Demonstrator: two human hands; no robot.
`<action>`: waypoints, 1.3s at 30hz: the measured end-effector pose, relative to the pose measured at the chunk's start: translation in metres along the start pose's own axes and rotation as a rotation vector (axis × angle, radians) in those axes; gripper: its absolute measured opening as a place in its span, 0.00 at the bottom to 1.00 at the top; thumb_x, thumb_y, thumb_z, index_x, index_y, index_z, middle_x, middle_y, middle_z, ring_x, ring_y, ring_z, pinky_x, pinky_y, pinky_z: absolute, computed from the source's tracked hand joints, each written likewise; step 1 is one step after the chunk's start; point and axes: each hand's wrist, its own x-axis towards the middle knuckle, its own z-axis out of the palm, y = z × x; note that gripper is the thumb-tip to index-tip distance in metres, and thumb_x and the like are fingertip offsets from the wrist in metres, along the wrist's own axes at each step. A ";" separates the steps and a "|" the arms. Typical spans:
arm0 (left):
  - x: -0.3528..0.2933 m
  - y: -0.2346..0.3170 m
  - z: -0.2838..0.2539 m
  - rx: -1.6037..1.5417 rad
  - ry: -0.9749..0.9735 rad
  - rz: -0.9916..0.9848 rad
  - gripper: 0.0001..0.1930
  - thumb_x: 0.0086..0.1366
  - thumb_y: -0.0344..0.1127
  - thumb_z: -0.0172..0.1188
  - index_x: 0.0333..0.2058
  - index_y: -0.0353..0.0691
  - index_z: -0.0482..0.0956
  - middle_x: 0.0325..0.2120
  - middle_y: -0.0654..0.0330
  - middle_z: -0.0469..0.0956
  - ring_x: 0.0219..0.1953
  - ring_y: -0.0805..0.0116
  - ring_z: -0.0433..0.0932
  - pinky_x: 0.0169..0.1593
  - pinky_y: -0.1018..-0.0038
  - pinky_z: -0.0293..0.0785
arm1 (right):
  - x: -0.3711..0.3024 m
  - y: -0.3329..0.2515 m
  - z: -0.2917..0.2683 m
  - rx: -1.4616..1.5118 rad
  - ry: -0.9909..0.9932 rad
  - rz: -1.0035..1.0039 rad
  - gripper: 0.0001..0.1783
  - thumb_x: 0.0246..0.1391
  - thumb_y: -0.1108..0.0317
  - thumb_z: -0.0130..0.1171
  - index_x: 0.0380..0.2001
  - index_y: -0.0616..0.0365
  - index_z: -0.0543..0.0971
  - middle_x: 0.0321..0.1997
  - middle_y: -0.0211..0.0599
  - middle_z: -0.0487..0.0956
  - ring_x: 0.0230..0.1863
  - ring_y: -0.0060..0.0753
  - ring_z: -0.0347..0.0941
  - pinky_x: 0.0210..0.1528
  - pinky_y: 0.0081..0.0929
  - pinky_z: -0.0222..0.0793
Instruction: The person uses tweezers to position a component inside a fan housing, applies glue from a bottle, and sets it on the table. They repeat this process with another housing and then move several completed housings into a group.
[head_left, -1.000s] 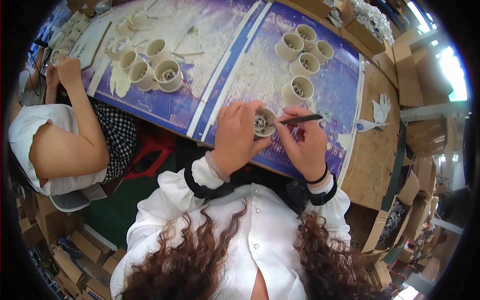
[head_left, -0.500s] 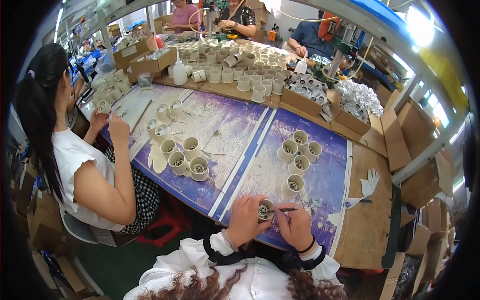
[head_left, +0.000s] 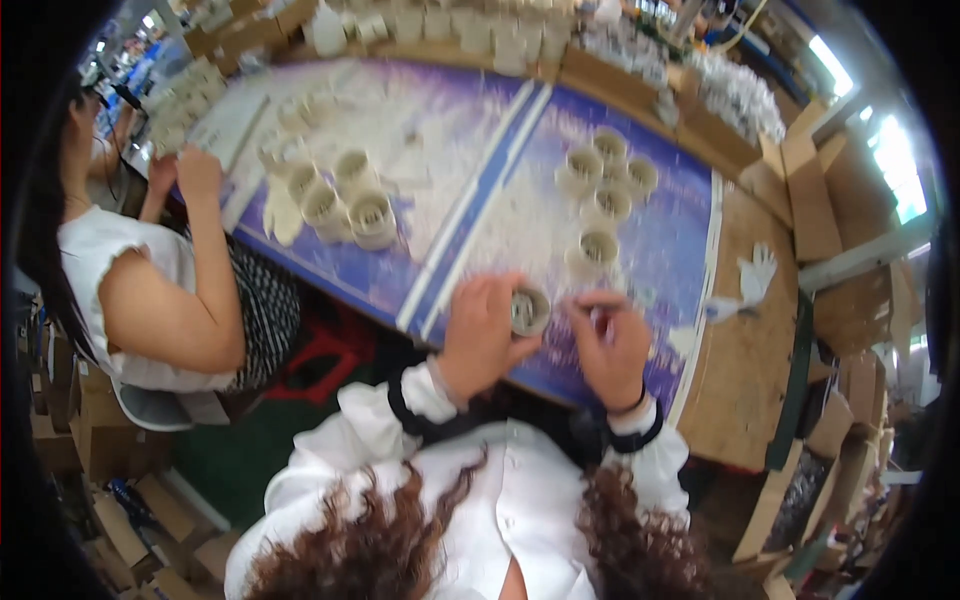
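My left hand [head_left: 482, 335] is closed round a pale cream, cup-shaped part [head_left: 541, 315], its open mouth tilted up and small metal-looking pieces inside. To the right of that cup and apart from it, my right hand [head_left: 615, 348] is pinched on a thin dark tool, blurred now, so its exact kind does not show. Beyond my hands stand several similar cups [head_left: 597, 262], with bits inside, in a small cluster on the purple, worn tabletop [head_left: 475, 235].
To the left, a person in a white top [head_left: 150, 290] works at the same table beside another group of cups [head_left: 372, 235]. A white glove [head_left: 758, 275] lies on the wooden board at right. Cardboard boxes [head_left: 715, 140] with white parts line the far edge.
The view has tipped down and blurred. My right hand has drawn the tool out of the cup and away to the right. My left hand still holds the cup.
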 end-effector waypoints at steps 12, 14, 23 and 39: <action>0.002 -0.003 0.003 -0.004 0.020 0.027 0.33 0.45 0.35 0.76 0.51 0.41 0.72 0.41 0.58 0.78 0.47 0.53 0.75 0.52 0.59 0.66 | 0.006 0.003 -0.001 0.069 -0.087 -0.023 0.06 0.58 0.71 0.68 0.38 0.57 0.82 0.36 0.24 0.83 0.25 0.13 0.64 0.26 0.15 0.58; 0.001 -0.001 0.002 -0.009 0.021 0.025 0.35 0.43 0.35 0.76 0.52 0.41 0.71 0.41 0.58 0.78 0.48 0.54 0.74 0.53 0.58 0.65 | 0.005 0.002 -0.001 0.048 -0.100 -0.040 0.06 0.59 0.71 0.68 0.38 0.57 0.82 0.36 0.24 0.83 0.25 0.12 0.64 0.26 0.15 0.58; 0.003 -0.001 0.001 -0.004 0.020 0.021 0.30 0.48 0.35 0.75 0.50 0.40 0.72 0.42 0.58 0.78 0.45 0.53 0.76 0.52 0.60 0.67 | 0.004 0.004 0.001 0.087 -0.069 -0.025 0.07 0.59 0.71 0.68 0.39 0.57 0.81 0.35 0.25 0.83 0.24 0.13 0.63 0.25 0.16 0.57; 0.003 -0.003 0.003 0.004 0.023 0.016 0.30 0.47 0.35 0.74 0.49 0.41 0.72 0.42 0.59 0.79 0.44 0.55 0.76 0.52 0.60 0.67 | -0.001 0.004 0.008 0.150 -0.093 -0.018 0.07 0.61 0.74 0.65 0.41 0.60 0.78 0.40 0.36 0.83 0.32 0.22 0.78 0.33 0.21 0.72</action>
